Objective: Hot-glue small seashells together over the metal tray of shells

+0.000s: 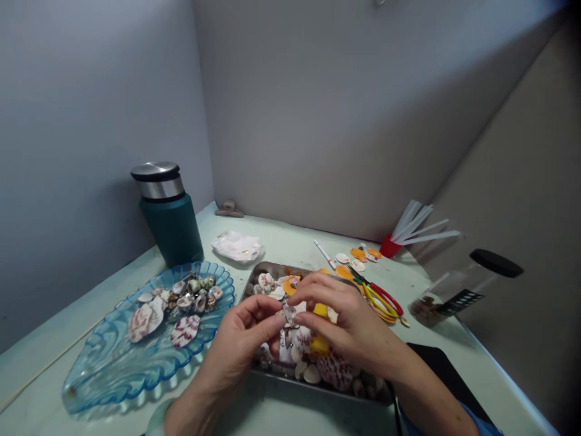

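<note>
My left hand [240, 330] pinches a small clear, shiny piece [288, 312] between thumb and forefinger. From the other side, the thumb and fingertips of my right hand [345, 312] close around the same piece. What kind of thing it is cannot be made out. Both hands are above a metal tray [313, 389] filled with seashells, among them a purple-and-white scallop shell [334, 369]. A yellow object [319, 346] shows below my right hand, partly covered by the fingers.
Left stands a blue shell-shaped dish [113, 369] holding shells, with a teal bottle [170, 224] behind. Beyond the tray are a white packet [236, 246], a pen [324, 254] and orange shells [358, 254]. Right are pliers [384, 300], a red cup [390, 246] of translucent sticks and a jar [447, 297].
</note>
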